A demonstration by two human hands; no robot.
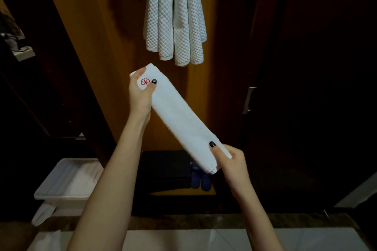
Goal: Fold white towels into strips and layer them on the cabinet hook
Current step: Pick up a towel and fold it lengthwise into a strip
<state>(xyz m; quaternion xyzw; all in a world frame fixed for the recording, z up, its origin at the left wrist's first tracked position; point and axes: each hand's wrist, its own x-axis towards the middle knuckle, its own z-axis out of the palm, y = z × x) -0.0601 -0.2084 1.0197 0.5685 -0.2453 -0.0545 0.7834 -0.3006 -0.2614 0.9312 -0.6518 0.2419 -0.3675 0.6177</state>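
folded towel (179,116) stretched diagonal between both hands | left hand (140,91) pinches top end by the red logo | right hand (230,161) grips bottom end | smooth white strip, waffle-textured hanging towels (175,16) just above

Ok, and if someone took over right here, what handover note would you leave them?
Left hand grips the upper, logo end of the folded white towel strip; right hand grips its lower end, held slanted in the air.
Done: quilted towels already hang on the cabinet above; strip folded.
Left: drape this strip over them; their top is cut off by the frame.
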